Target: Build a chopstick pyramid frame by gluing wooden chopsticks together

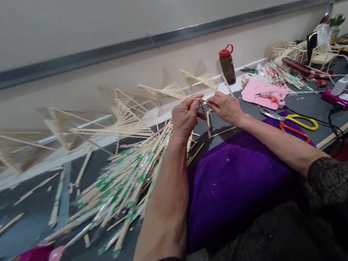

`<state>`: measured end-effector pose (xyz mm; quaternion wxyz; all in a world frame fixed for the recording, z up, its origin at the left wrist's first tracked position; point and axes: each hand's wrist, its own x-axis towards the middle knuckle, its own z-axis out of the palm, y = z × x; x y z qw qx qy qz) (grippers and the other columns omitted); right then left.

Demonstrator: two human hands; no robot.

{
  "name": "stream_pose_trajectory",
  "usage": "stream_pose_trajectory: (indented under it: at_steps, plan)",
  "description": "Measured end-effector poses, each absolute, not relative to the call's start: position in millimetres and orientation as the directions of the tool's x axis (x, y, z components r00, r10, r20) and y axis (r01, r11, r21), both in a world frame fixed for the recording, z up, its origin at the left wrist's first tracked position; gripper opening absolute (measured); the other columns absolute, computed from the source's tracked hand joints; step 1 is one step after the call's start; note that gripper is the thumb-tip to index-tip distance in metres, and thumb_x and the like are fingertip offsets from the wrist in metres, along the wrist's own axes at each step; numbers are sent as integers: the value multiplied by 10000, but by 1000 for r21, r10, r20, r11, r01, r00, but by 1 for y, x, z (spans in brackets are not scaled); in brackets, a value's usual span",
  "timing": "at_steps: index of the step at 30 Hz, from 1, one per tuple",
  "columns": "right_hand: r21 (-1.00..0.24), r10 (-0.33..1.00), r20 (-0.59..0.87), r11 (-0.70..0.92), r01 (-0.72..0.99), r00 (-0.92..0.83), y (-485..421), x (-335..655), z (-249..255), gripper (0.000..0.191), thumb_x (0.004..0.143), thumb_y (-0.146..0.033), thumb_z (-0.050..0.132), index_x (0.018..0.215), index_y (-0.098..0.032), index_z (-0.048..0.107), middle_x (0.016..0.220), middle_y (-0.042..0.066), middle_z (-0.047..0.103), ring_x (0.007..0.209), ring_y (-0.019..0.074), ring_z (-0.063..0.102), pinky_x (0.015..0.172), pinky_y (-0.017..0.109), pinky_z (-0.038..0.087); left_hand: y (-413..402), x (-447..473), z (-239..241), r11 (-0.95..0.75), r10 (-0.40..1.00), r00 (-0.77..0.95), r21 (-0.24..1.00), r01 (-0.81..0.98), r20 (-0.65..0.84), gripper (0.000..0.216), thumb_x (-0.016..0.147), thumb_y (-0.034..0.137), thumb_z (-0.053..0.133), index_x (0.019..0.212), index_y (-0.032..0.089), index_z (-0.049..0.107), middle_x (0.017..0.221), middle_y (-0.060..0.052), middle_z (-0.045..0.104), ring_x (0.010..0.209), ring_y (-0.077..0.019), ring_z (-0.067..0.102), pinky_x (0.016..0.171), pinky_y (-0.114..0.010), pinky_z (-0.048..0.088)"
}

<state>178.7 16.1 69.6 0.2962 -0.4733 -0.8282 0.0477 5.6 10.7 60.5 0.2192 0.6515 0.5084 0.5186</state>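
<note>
My left hand (187,114) and my right hand (226,108) meet close together above the dark table, fingers closed in a pinch. Between them is a small frame of bare chopsticks (208,125), its thin wooden legs showing below and behind my fingers. The exact joint they grip is hidden by the fingertips. Beside my left forearm lies a heap of chopsticks in clear wrappers with green print (129,177). Fan-shaped stick structures (165,90) stand in a row along the wall behind my hands.
A purple cloth (225,182) lies in front of me. To the right are yellow-and-red-handled scissors (298,121), a pink glue gun (271,96) on pink paper (251,91) and a magenta power box (340,99) with cords. A red-capped bottle (227,65) stands near the wall.
</note>
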Motion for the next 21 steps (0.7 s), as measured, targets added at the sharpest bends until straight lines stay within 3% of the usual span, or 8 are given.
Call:
stream_pose_trajectory:
  at_steps: [5,10,17,21]
  plan:
    - [-364,823,426,536,762,-375,17,179,70,366,1119,-368,419,1181,-236,754,1211,63,714,1016,170,649,737,296,385,10,8,69,-375,886,-68,794,478,459,389,892,490,657,1080,185,809,856,-50,754,529,-116,644,422,-193,385]
    - [-367,818,440,541,757,-371,18,179,70,354,1116,-360,433,1181,-236,758,1200,63,719,1023,167,650,738,285,387,10,8,77,-413,837,-92,734,540,539,242,841,339,679,956,195,835,959,-55,761,649,-115,623,521,-206,467]
    - [-386,820,435,542,746,-371,17,180,71,334,1110,-339,453,1209,-243,757,1222,62,717,1026,167,651,764,283,407,10,9,80,-404,866,-78,783,473,495,238,828,272,678,1011,190,807,809,-13,696,543,-77,553,466,-180,398]
    - [-385,820,435,543,746,-372,17,179,71,338,1111,-337,450,1215,-240,757,1215,62,717,1023,164,651,760,284,401,13,7,78,-398,874,-76,795,458,481,256,829,268,686,1063,210,772,828,-8,695,517,-72,551,433,-173,385]
